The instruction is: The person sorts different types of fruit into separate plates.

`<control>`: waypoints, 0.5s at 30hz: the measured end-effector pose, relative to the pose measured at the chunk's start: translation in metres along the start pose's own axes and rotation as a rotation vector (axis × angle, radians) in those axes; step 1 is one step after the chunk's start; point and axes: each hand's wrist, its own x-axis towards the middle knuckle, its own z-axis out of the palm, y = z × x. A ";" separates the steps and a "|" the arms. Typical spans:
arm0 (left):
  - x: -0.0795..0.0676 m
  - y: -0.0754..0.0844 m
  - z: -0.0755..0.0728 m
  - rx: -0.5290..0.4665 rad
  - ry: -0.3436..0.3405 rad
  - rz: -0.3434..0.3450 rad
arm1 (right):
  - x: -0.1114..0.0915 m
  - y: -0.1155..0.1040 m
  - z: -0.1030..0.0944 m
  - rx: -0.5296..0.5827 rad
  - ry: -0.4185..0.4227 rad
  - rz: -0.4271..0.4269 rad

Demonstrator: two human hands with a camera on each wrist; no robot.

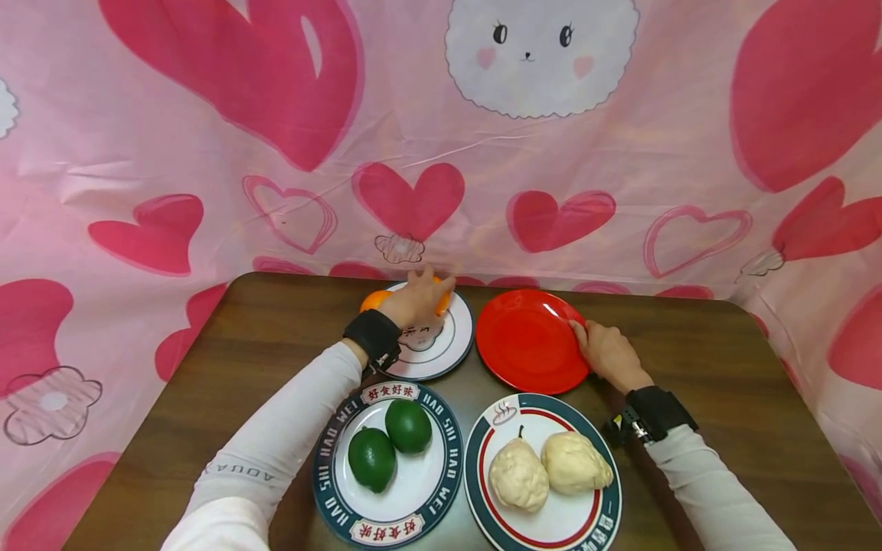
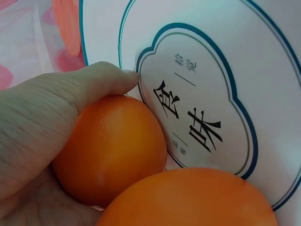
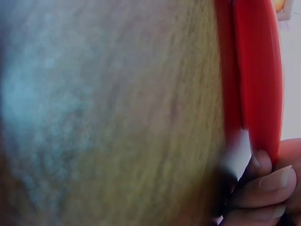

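- The left hand [image 1: 413, 301] curls round one orange [image 2: 113, 146], thumb over its top and fingers round its far side, clamped on the fruit
- That orange is at the white plate [image 1: 453, 337], which stands at the back of the table [image 1: 703, 344], left of the red plate
- A second orange [image 2: 188, 202] lies just beside the held one, towards the left of the white plate in the head view
- The right hand [image 1: 606, 350] pinches the right rim of the red plate [image 1: 527, 340], thumb and curled fingers clamped on the edge
- Nearer the person, a dark-rimmed plate [image 1: 396, 506] bears two dark green fruits [image 1: 409, 426] close together
- To its right, a red-ringed plate [image 1: 530, 528] holds two pale yellow fruits [image 1: 519, 474], side by side
- Behind the table hangs a pink cloth [image 1: 482, 145] printed with hearts
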 end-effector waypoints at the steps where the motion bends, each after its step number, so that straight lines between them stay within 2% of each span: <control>1: 0.000 0.000 0.000 0.005 0.003 0.005 | 0.000 0.000 0.000 0.000 -0.001 0.001; 15: 0.001 -0.002 0.004 -0.007 0.021 0.006 | 0.000 0.000 0.000 0.025 0.014 0.003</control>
